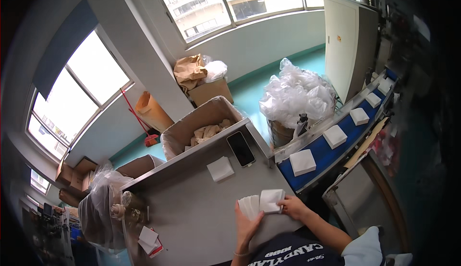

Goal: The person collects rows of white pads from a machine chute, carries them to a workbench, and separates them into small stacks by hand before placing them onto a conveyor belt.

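My left hand [247, 225] is closed around a fanned stack of white paper napkins [249, 207], their edges spread like steps. Beside it, my right hand [295, 208] grips the edge of another white square napkin stack [271, 200], with the thumb on top. The two stacks meet side by side above the near right part of the grey metal table [187, 208]. Farther off on the tabletop lies a separate napkin stack [220, 169], apart from both hands.
A phone [241, 149] lies near the table's raised far edge. On the right, a blue conveyor belt [319, 155] carries several napkin stacks. Beyond the table stand a lined carton [175, 139] and a heap of clear plastic bags [297, 95]. White cards [148, 237] lie at the left.
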Demonstrator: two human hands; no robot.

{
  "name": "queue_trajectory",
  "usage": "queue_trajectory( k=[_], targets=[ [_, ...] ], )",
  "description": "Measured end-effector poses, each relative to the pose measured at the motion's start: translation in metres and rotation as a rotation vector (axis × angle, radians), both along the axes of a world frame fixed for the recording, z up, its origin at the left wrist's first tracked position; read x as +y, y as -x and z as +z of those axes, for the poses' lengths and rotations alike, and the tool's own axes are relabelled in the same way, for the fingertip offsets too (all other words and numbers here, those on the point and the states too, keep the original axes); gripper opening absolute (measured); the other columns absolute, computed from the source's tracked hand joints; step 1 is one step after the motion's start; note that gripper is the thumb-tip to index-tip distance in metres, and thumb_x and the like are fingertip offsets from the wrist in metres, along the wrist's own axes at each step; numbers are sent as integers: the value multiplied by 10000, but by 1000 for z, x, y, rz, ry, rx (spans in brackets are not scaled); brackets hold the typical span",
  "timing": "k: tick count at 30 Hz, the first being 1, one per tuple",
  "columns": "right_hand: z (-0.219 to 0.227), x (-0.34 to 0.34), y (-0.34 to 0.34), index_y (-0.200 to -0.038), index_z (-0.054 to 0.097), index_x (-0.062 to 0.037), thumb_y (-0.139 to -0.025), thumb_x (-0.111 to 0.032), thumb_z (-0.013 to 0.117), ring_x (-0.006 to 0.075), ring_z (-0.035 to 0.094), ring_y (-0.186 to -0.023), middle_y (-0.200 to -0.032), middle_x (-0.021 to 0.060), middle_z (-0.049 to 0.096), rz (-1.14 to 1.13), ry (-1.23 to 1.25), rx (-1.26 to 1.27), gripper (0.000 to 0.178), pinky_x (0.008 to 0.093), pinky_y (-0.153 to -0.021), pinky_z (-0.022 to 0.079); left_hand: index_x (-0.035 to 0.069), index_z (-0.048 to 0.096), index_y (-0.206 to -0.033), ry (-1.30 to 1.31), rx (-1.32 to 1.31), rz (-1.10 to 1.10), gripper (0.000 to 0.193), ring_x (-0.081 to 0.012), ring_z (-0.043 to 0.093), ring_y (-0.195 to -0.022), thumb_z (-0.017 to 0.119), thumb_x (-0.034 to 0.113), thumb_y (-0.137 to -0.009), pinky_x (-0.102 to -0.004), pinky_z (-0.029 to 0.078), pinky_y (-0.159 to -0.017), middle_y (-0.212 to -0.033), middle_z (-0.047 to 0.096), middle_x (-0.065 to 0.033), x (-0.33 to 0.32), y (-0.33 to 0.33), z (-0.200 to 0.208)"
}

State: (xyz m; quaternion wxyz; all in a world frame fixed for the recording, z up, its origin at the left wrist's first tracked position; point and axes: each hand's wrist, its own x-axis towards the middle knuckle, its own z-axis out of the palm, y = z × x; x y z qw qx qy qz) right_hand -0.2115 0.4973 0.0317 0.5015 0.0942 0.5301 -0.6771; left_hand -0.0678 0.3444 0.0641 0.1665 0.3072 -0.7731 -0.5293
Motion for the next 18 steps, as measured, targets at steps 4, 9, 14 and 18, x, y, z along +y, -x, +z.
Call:
queue_trajectory(
  k=[4, 9, 14, 18],
  targets=[
    [7, -1, 17, -1214, 538, -39, -975, -384, 545, 227, 656, -909, -1024, 135, 647, -115, -53, 111, 420, 317, -733, 539, -21, 202, -1469, -121, 3, -17, 874, -282, 498, -1224, 746, 248, -840, -342, 417, -1020, -1312, 489, -219, 5, 8, 11],
    [28, -21, -17, -1253, 556, -16, -951, -423, 580, 146, 615, -923, -1092, 129, 631, 361, -250, 914, 508, 261, -772, 503, -61, 210, -1460, -370, 96, -43, 773, -289, 452, -1280, 666, 227, -907, -362, 362, -1075, -1381, 436, -227, 26, 13, 23],
    [14, -2, -23, -1230, 561, -59, -942, -380, 597, 156, 616, -919, -1081, 62, 628, 285, 50, 42, 433, 287, -759, 490, -53, 178, -1465, -134, 102, -37, 926, -308, 445, -1276, 767, 235, -812, -385, 362, -1075, -1386, 403, -224, 25, 1, -2],
    [15, 19, -15, -1181, 588, -98, -924, -331, 618, 141, 615, -856, -1041, 45, 644, 391, 31, -48, 348, 270, -684, 474, -47, 208, -1446, -250, 126, -56, 933, -308, 443, -1272, 794, 191, -759, -393, 368, -1069, -1367, 408, -218, 21, -4, -8]
  ],
)
